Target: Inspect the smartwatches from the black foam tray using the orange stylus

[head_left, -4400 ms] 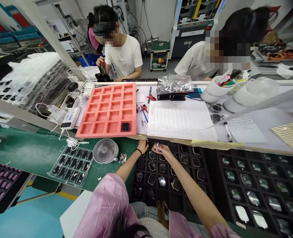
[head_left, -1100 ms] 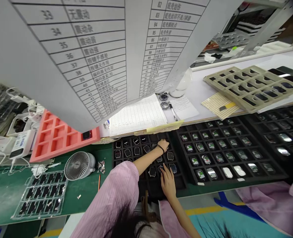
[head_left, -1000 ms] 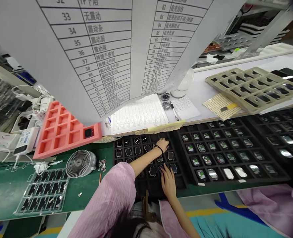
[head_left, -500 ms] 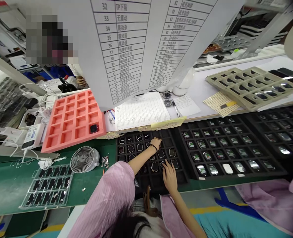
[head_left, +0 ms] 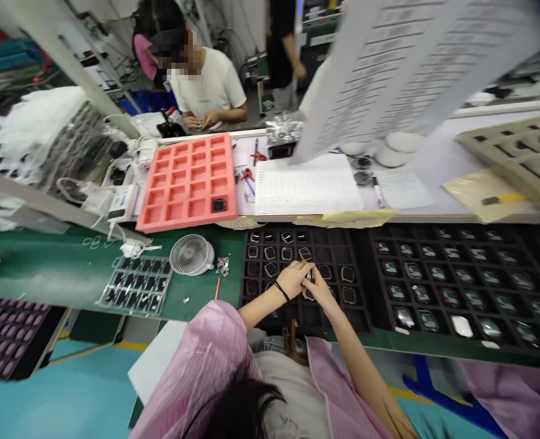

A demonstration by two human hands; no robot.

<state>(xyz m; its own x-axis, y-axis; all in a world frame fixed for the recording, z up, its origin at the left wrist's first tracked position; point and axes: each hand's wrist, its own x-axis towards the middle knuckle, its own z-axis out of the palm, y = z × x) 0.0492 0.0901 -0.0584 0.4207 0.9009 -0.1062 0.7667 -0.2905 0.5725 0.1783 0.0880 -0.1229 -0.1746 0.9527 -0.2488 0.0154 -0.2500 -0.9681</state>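
Observation:
My left hand, with a black band on its wrist, and my right hand meet above the black foam tray. Between their closed fingers is a small shiny-rimmed watch case, mostly covered by the fingers. Around the hands, square watch cases sit in the tray's pockets, such as a watch case to the right and a watch case to the left.
A second black tray holds several watch parts on the right. Left are a small fan, a clear tray and a pink foam tray. Papers lie on the shelf; a printed sheet hangs above. A person sits opposite.
My hands, earlier apart over separate pockets, have come together around a watch case. The view has swung left, bringing the seated person into sight.

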